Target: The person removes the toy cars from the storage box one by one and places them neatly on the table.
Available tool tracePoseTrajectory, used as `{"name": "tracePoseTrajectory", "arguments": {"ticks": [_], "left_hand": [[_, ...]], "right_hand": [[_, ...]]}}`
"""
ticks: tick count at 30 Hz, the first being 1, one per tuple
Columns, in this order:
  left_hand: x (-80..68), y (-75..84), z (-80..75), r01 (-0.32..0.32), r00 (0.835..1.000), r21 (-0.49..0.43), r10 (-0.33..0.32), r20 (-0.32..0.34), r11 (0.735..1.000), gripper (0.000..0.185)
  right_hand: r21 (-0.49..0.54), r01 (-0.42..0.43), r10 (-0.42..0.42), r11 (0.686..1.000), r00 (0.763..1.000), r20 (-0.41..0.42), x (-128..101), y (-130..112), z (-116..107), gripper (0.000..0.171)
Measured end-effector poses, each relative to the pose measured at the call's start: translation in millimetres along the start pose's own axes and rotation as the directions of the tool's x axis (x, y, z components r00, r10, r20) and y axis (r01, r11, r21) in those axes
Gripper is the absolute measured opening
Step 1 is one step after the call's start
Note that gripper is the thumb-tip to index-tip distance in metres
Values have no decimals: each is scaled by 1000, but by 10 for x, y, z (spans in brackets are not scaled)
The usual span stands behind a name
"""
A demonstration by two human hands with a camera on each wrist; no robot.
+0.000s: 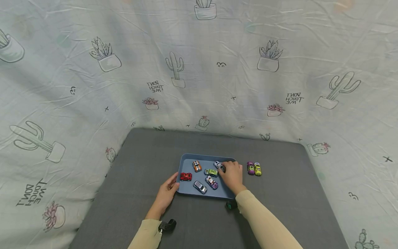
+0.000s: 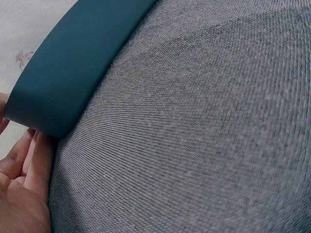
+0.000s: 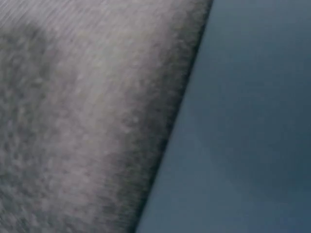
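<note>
The right hand (image 1: 231, 175) pinched a silver toy car (image 1: 219, 165) in the blue tray (image 1: 186, 159). The left hand (image 1: 168, 192), fingers relaxed, touched the tray's left edge.

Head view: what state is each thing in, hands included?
Blue tray: flat on the grey mat, six cars inside.
Silver car: in the tray, under the right hand's fingers.
Right hand: curled on the silver car.
Left hand: fingers against the tray's left edge.
Purple car and yellow car: side by side on the mat, outside the tray.
</note>
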State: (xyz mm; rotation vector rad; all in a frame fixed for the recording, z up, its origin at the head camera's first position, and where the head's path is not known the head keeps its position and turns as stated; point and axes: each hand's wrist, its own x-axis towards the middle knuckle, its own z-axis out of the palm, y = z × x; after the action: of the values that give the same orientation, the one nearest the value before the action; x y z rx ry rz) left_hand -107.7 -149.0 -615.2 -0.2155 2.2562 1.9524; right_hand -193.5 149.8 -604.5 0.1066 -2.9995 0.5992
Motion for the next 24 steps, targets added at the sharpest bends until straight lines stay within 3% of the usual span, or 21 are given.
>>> {"name": "tracePoseTrajectory", "arguments": {"ticks": [12,24], "left_hand": [[-11,30,13,-3,1000,1,3,-3,1000,48],[2,3,-4,-14,1000,-5,14,3,1000,48]], "right_hand": [[0,28,-28,1000,1000,14,-15,25,-4,37],[250,20,-14,968,1000,-26,-55,59,-200,33]]}}
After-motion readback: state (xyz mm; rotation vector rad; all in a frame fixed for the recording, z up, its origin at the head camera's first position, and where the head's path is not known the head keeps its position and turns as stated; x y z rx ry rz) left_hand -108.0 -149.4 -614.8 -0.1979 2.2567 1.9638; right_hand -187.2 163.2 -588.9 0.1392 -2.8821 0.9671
